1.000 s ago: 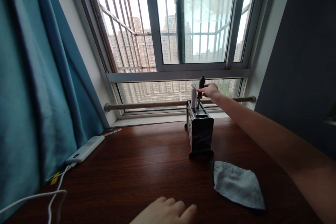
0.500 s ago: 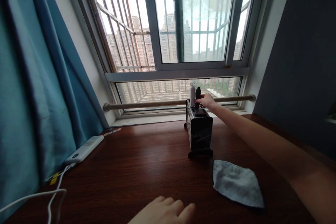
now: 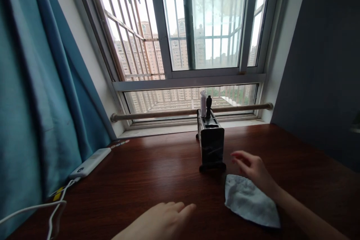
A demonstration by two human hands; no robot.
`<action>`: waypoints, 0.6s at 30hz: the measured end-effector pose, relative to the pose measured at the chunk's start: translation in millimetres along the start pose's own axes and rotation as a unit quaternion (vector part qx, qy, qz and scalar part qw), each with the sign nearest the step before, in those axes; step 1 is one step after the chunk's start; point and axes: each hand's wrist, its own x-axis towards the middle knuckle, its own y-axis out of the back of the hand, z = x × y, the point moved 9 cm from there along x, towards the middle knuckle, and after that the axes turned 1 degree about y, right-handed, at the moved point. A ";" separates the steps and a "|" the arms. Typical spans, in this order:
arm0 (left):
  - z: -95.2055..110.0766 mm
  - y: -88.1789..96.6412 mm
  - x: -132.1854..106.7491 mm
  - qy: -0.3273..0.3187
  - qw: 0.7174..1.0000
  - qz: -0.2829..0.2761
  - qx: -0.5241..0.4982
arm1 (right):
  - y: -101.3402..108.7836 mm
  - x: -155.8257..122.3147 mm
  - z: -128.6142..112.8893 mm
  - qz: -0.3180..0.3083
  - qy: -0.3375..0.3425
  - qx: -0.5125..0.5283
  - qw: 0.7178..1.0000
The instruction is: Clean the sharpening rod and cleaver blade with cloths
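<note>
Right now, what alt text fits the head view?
An empty right hand by a pale cloth on a brown table, the left hand at the bottom edge. Beyond them, a black rack holds a black handle before a window.

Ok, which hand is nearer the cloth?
Right: the right hand is by the far edge of the cloth; the left hand is apart from it, to its left.
</note>
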 end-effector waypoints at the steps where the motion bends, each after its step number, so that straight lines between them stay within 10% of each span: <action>1: -5.4 0.8 2.2 0.022 1.000 -0.004 -0.007 | -7.8 -21.6 7.0 -0.026 0.016 -0.045 0.999; 7: -26.9 36.9 39.5 -0.042 0.978 0.143 -0.143 | -56.3 -93.8 13.6 -0.222 0.162 -0.184 0.944; 18: -74.0 157.3 160.9 -0.050 0.857 0.441 -0.264 | -44.2 -89.2 25.9 -0.208 0.116 -0.074 0.968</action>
